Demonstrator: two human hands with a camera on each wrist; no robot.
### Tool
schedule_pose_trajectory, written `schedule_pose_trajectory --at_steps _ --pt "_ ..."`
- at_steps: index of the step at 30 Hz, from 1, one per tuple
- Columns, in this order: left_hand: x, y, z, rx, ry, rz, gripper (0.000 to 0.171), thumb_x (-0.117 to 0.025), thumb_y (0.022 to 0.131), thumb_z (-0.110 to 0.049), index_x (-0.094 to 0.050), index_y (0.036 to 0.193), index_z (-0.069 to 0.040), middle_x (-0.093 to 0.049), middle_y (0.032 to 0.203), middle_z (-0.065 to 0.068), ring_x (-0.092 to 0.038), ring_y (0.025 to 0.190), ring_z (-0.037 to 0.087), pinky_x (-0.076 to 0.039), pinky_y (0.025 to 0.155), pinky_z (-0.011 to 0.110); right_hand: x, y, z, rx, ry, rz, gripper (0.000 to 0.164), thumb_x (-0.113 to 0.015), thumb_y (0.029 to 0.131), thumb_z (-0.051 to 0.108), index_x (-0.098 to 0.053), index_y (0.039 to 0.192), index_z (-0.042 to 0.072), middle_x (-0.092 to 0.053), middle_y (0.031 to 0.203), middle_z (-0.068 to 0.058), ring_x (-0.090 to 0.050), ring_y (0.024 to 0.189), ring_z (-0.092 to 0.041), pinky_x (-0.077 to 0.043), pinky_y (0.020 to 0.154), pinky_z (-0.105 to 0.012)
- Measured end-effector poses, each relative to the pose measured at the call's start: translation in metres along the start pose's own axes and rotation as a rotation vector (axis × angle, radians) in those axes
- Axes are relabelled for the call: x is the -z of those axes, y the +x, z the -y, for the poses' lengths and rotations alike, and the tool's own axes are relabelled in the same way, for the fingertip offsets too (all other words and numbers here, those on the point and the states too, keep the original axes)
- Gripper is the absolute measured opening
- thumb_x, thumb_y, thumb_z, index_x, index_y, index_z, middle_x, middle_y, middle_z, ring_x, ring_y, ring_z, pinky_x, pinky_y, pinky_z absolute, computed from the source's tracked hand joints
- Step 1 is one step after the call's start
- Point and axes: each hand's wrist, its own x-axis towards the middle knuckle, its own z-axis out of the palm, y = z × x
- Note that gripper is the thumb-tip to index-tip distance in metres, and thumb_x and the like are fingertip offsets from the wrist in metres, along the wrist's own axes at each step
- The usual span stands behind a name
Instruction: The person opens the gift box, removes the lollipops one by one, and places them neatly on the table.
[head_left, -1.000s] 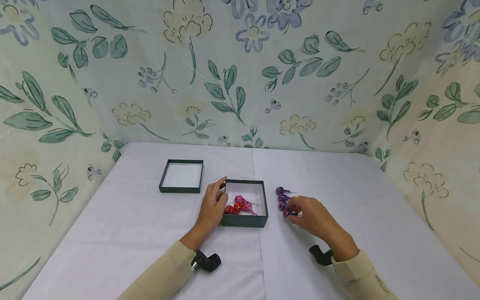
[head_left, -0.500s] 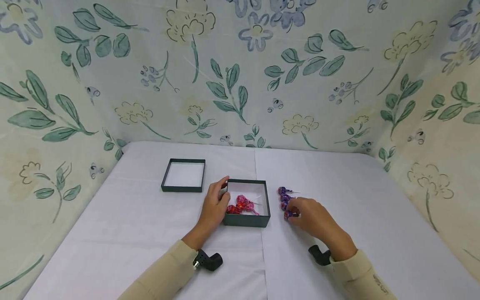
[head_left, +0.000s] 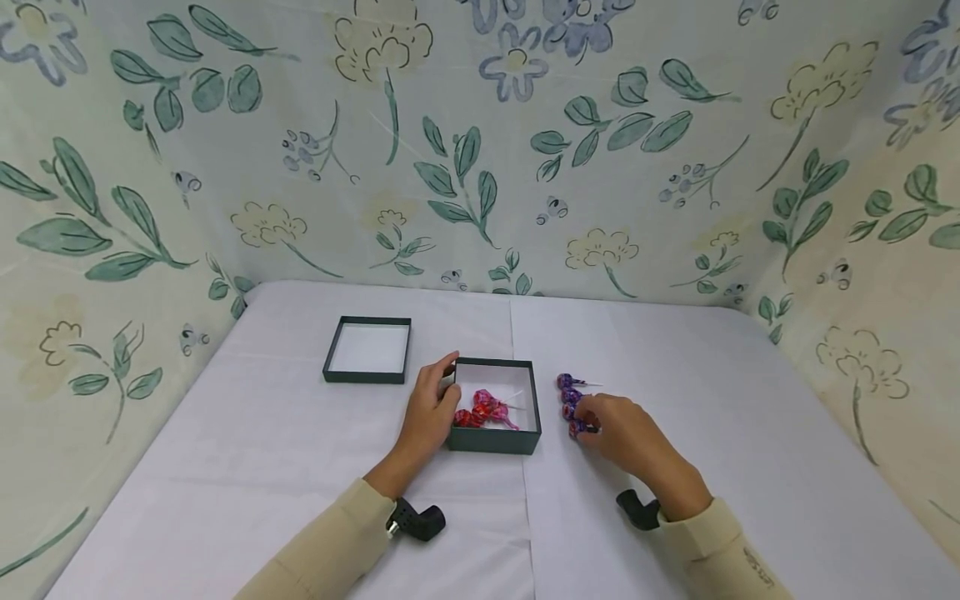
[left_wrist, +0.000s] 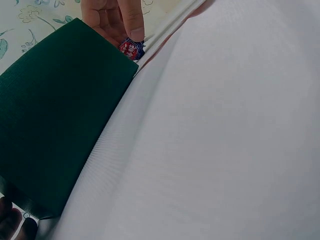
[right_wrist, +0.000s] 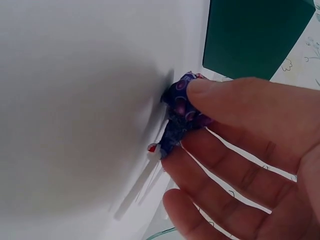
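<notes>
L hand: grips box at its L wall; pressing too hard cd tip it.
R hand: pinches purple lolly, R of box; slick wrapper might slip.
Purple row: R of box, v. close to pinched lolly; sideways drag cd scatter it.
Red/pink lollies: inside box, prob. roll if tilted.

Soft, even light fills the head view (wrist views dimmer).

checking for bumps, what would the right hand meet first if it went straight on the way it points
Probably the next purple lollipop in the row, then the box; depth is unclear.
</notes>
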Motion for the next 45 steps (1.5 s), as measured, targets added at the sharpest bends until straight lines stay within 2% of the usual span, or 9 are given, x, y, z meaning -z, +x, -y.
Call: schedule_pose_trajectory --at_steps 3,11,18,33,45 --pt "0.0 0.0 0.0 0.007 0.003 0.0 0.049 -0.046 0.095 -0.015 -0.046 0.143 -0.024 -0.047 0.131 0.006 -0.051 0.106 0.021 -0.047 0.091 0.038 -0.001 0.001 0.0 -0.014 0.001 0.003 0.023 -0.081 0.075 0.008 -0.069 0.095 0.011 -0.064 0.084 0.001 -0.058 0.079 -0.015 -0.054 0.074 -0.036" --pt "0.0 0.001 0.001 0.004 -0.005 0.003 0.049 -0.046 0.095 -0.014 -0.045 0.144 -0.019 -0.047 0.131 0.006 -0.05 0.109 0.022 -0.046 0.094 0.039 -0.001 0.001 0.0 -0.014 0.009 -0.016 0.024 -0.081 0.075 0.007 -0.069 0.096 0.011 -0.065 0.086 0.0 -0.059 0.081 -0.015 -0.054 0.076 -0.036" --pt "-0.001 0.003 0.002 -0.005 -0.001 -0.008 0.049 -0.047 0.095 -0.011 -0.046 0.143 -0.017 -0.048 0.13 0.006 -0.051 0.106 0.022 -0.046 0.09 0.039 0.002 0.0 -0.001 0.006 0.026 -0.03 0.024 -0.08 0.076 0.006 -0.07 0.097 0.012 -0.068 0.092 -0.001 -0.062 0.086 -0.017 -0.054 0.079 -0.039" --pt "0.0 0.001 0.0 0.004 -0.004 0.004 0.049 -0.046 0.095 -0.015 -0.045 0.144 -0.016 -0.047 0.131 0.006 -0.05 0.115 0.021 -0.044 0.1 0.04 0.006 -0.003 0.001 0.03 0.017 -0.032 0.024 -0.079 0.076 0.006 -0.07 0.098 0.011 -0.069 0.094 -0.002 -0.063 0.089 -0.02 -0.055 0.08 -0.041" --pt "0.0 0.0 -0.001 -0.003 -0.002 -0.006 0.05 -0.047 0.094 -0.014 -0.046 0.144 -0.021 -0.047 0.132 0.008 -0.052 0.115 0.022 -0.045 0.099 0.042 0.018 0.001 0.017 0.04 0.041 -0.055 0.022 -0.08 0.078 0.01 -0.071 0.098 0.012 -0.069 0.095 -0.002 -0.065 0.093 -0.021 -0.055 0.082 -0.041"
